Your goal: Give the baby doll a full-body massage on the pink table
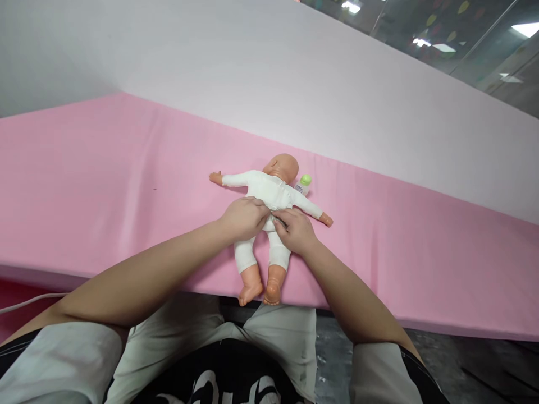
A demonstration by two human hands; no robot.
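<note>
A baby doll [273, 191] with a white cloth body lies face down, its arms spread and its bare feet towards me. Over its lower back my left hand [247, 217] is closed, fingertips pressed together at the white cloth. Close beside it my right hand [295, 229] is also closed, thumb against fingers, with a small dark sliver between them that I cannot make out. The fingertips of both hands nearly meet at the doll's waist. Near the doll's head and right shoulder lies a small white bottle with a light green cap [305, 180].
A pink-covered table [84, 185] carries the doll, whose feet reach its front edge. Behind it rises a plain white wall [236, 67], with glass panels [442, 39] above at the right. A white cable [33, 300] runs at the lower left.
</note>
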